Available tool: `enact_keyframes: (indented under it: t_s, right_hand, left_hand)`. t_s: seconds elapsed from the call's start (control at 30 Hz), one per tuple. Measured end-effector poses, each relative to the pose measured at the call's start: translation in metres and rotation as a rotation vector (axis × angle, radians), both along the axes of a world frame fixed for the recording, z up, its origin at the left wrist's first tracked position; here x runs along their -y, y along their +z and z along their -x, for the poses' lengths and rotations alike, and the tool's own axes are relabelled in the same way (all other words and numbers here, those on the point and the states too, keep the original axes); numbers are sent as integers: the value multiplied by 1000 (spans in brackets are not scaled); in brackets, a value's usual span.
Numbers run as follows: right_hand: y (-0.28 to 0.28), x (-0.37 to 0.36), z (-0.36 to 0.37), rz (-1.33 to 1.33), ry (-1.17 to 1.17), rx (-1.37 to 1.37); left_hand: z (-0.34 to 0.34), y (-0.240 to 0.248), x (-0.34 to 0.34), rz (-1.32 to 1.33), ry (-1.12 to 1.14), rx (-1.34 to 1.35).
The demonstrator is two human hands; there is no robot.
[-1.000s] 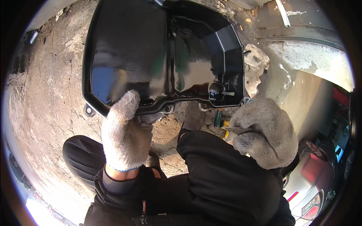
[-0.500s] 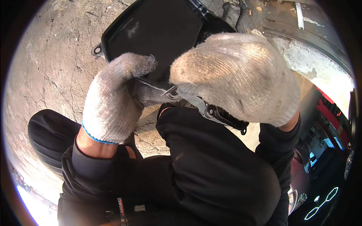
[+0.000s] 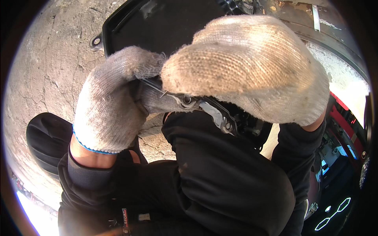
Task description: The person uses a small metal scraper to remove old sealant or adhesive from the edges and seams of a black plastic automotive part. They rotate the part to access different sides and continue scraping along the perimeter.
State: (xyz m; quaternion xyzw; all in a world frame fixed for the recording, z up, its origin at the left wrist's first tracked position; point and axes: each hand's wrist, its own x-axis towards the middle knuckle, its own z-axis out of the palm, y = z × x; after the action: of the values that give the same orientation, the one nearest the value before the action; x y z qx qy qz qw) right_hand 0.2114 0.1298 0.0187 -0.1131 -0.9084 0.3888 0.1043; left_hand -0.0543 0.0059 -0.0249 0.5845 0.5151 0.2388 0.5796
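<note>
A broad black panel (image 3: pixel 157 35) with a raised rim and a mounting tab at its left edge lies in front of me. My left hand (image 3: pixel 114 94), in a knitted white glove with a blue cuff edge, grips the panel's near edge, thumb above and fingers below. Beside those fingers shows a grey metal bracket (image 3: pixel 212 112) with round holes. A thin metal sliver (image 3: pixel 163 94) sticks out near the bracket's hole. My right hand (image 3: pixel 244 70), in a soiled knitted glove, is closed over the panel's near right part; its palm side and whatever it holds are hidden.
My black-trousered knee (image 3: pixel 232 165) is bent close beneath the panel. Cracked concrete ground (image 3: pixel 51 67) spreads to the left. A dark worn surface (image 3: pixel 299 19) lies at the far right, and red framework (image 3: pixel 344 129) stands at the right rim.
The panel has shifted up and left, and more of its dark near right part shows. My left hand has moved slightly left; my right hand has risen and looks larger.
</note>
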Motion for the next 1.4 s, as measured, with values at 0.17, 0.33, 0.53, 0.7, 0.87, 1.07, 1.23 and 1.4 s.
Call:
enact_keyframes:
  t_s: [0.17,0.33,0.53,0.7,0.87,1.07,1.23,1.4]
  right_hand:
    - [1,-4,0,1,15,7]
    - [4,-6,-2,5,34,17]
    - [8,-9,-2,-18,63,43]
    - [3,-7,-4,21,-4,15]
    - [-1,-6,-8,29,9,-4]
    - [0,-11,-9,16,38,-14]
    - [-3,-11,-8,1,36,-29]
    - [-3,-11,-7,-13,46,-37]
  left_hand:
    - [-4,-9,1,514,310,788]
    - [-1,-26,2,762,435,1215]
    - [4,-22,4,841,416,1228]
    - [3,-24,1,848,369,1263]
    - [3,-26,2,778,326,1242]
    - [-1,-21,8,649,419,891]
    - [-3,-14,3,723,443,1040]
    - [-6,-9,-3,789,456,1101]
